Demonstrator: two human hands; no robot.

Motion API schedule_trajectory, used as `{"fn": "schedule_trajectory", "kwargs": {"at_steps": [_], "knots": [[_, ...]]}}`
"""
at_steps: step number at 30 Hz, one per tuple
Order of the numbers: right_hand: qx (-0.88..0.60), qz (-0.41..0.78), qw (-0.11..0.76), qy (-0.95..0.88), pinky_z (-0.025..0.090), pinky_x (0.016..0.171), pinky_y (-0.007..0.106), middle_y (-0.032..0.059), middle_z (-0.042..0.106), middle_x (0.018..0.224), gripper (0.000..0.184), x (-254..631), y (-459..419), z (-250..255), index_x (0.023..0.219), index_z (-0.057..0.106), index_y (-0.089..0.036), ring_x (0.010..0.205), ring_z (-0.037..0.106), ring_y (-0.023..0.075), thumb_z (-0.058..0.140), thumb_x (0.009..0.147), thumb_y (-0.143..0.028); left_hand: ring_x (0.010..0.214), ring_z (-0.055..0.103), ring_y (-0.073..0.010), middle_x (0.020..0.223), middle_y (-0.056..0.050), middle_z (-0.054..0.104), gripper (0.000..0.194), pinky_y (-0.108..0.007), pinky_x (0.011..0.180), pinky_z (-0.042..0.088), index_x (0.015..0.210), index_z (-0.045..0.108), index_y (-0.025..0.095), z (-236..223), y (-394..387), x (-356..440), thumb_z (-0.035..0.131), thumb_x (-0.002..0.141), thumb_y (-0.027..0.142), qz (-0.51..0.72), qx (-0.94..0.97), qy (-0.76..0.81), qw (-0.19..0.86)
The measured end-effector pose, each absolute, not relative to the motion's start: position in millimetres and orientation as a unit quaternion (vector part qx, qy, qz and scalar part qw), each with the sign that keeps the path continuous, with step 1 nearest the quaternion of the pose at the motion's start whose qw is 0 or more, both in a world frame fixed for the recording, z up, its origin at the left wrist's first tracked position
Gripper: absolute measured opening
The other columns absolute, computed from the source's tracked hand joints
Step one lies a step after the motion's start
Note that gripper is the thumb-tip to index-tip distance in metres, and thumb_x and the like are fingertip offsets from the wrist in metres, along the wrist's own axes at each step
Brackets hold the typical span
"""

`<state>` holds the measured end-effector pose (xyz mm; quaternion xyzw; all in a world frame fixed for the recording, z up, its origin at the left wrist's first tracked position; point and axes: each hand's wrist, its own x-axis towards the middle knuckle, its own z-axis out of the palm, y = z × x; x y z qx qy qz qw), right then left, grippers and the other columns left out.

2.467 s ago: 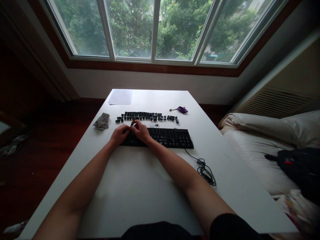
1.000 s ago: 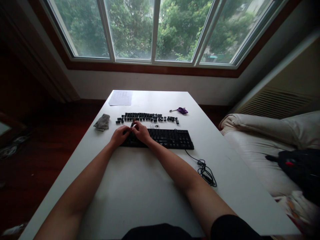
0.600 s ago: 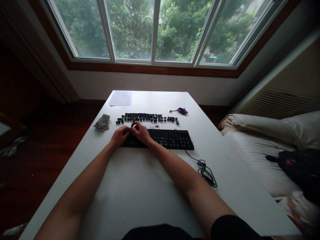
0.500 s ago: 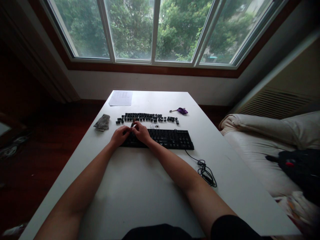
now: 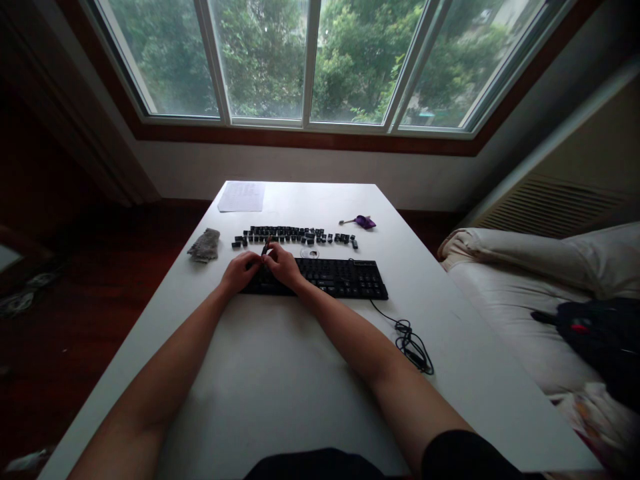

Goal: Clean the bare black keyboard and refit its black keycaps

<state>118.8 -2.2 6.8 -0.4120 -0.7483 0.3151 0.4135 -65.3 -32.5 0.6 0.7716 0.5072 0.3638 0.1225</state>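
Note:
A black keyboard (image 5: 340,279) lies across the white table, its left part covered by my hands. Over that left end, my right hand (image 5: 284,265) is closed on a slim dark tool (image 5: 265,248) that sticks up between the fingers; its exact kind is too small to tell. Close beside it, almost touching, my left hand (image 5: 241,271) has its fingers pinched together at the keyboard; what they hold, if anything, is hidden. Behind the keyboard, several loose black keycaps (image 5: 287,233) stand in rows. A small clear round thing (image 5: 310,253) lies between them and the keyboard.
A grey cloth (image 5: 205,245) lies left of the keycaps. Paper sheets (image 5: 242,197) rest at the table's far left corner. Toward the back right is a brush with a purple part (image 5: 365,222). The coiled keyboard cable (image 5: 414,347) lies at right, beside a sofa (image 5: 505,293).

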Motion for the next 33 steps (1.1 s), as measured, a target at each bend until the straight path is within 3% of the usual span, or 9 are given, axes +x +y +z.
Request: {"fn": "schedule_trajectory", "kwargs": {"at_steps": [33], "knots": [[-0.426, 0.319, 0.403, -0.744, 0.042, 0.066, 0.023, -0.0038, 0.064, 0.074, 0.023, 118.3, -5.7, 11.7, 0.107, 0.059, -0.023, 0.068, 0.060, 0.0140, 0.055, 0.088, -0.036, 0.086, 0.060, -0.0198, 0.090, -0.004, 0.067, 0.014, -0.033, 0.081, 0.048, 0.093, 0.066, 0.022, -1.8, -31.3, -65.8, 0.054, 0.086, 0.026, 0.370, 0.770, 0.504, 0.125]]}}
